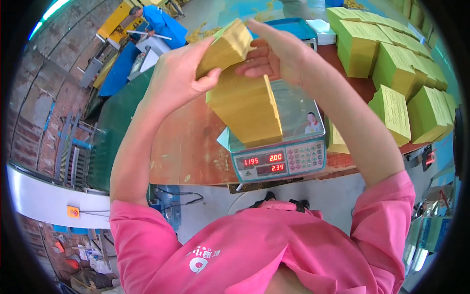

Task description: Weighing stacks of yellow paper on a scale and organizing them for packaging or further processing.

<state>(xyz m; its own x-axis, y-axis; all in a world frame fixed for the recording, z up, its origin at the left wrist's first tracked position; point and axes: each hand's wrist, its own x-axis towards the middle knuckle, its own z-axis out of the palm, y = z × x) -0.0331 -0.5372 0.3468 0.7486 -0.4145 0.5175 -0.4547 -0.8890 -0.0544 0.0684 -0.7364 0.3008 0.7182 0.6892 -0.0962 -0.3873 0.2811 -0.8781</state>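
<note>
Reddish tabletop [181,144], hands [176,71] raised, left [176,71] gripping yellow bundle [226,46], right [283,55] alongside

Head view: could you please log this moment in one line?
left hand: holding yellow block | right hand: open beside it, contact unclear | scale: bearing another yellow block

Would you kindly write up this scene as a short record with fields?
Left hand: grips a yellow bundle, tilted
Right hand: open beside that bundle; contact unclear
Scale: bears a larger yellow block; red digits lit
Table: reddish-brown, under the scale
Right side: more yellow stacks, in rows
Background: co-worker in blue, upper left
</note>
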